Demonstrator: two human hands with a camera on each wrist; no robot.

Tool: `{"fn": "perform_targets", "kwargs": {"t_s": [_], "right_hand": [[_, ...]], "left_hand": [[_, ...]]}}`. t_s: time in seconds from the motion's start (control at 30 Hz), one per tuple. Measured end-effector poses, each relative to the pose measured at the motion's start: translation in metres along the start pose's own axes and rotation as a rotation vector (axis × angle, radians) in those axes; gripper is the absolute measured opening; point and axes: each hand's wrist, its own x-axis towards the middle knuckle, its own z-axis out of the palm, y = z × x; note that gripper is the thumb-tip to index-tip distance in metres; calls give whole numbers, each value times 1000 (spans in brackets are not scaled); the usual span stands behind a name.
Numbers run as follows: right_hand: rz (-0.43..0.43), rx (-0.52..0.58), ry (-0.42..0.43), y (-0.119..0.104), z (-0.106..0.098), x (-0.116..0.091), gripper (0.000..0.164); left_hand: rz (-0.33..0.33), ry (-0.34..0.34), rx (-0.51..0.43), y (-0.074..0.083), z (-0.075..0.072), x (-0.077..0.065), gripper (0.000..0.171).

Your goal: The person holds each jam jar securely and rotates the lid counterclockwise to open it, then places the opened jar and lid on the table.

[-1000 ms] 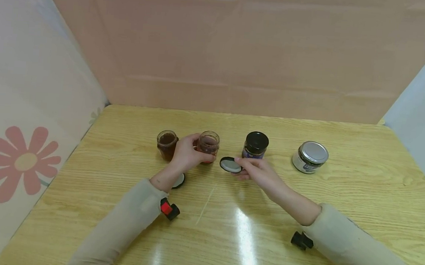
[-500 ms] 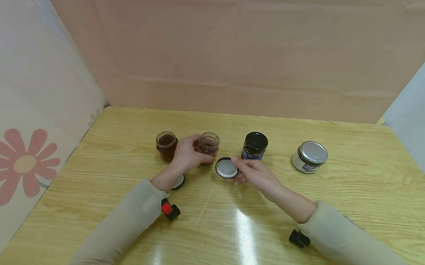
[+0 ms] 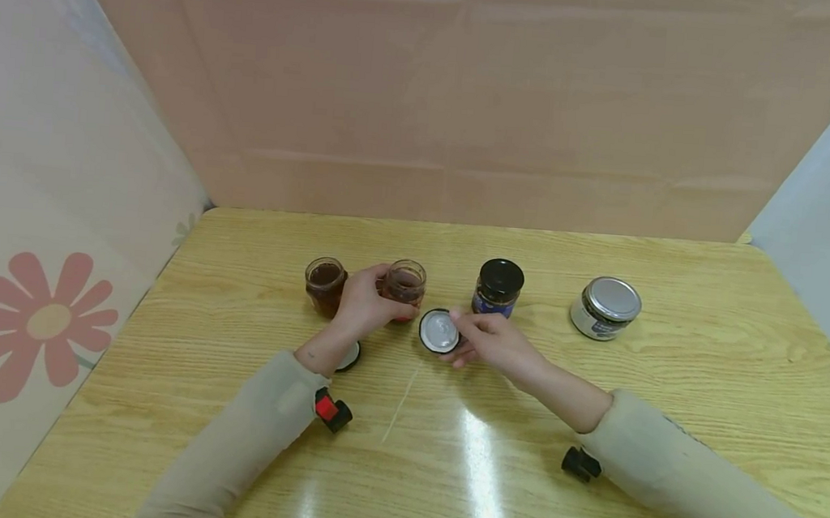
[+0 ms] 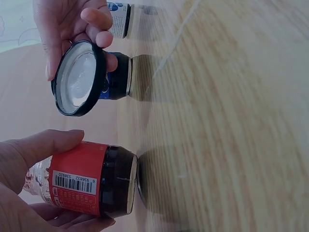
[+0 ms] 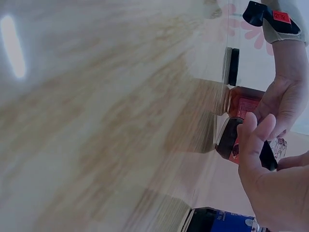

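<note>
Glass rises above the red label (image 4: 79, 169) of the uncapped jar (image 3: 406, 281), which sits at the counter (image 3: 429, 455) with the fingers and thumb of our left hand (image 3: 364, 300) curled round it, probably to steady it. Our right hand (image 3: 485, 338) pinches a lid (image 3: 440, 331) by its edge near that jar, perhaps so the fingers needn't cover the inside. We see the lid black-rimmed, its pale, shiny underside facing us, while the jar looks dark towards its base.
</note>
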Motion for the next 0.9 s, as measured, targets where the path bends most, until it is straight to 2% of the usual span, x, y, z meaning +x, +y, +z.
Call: {"fn": "perform_targets", "kwargs": {"t_s": [0.17, 0.27, 0.4, 0.63, 0.9], "right_hand": [[-14, -45, -109, 1, -1, 0, 49], [12, -46, -136, 1, -1, 1, 47], [56, -49, -141, 1, 0, 3, 43], [85, -41, -154, -1, 4, 5, 41], [94, -21, -129, 2, 9, 9, 41]], "left_hand": [[-8, -16, 6, 0, 0, 2, 63], [-17, -29, 17, 0, 0, 2, 68], [-42, -36, 12, 0, 0, 2, 72], [-73, -43, 5, -1, -1, 4, 75], [-53, -30, 12, -3, 0, 5, 68]]}}
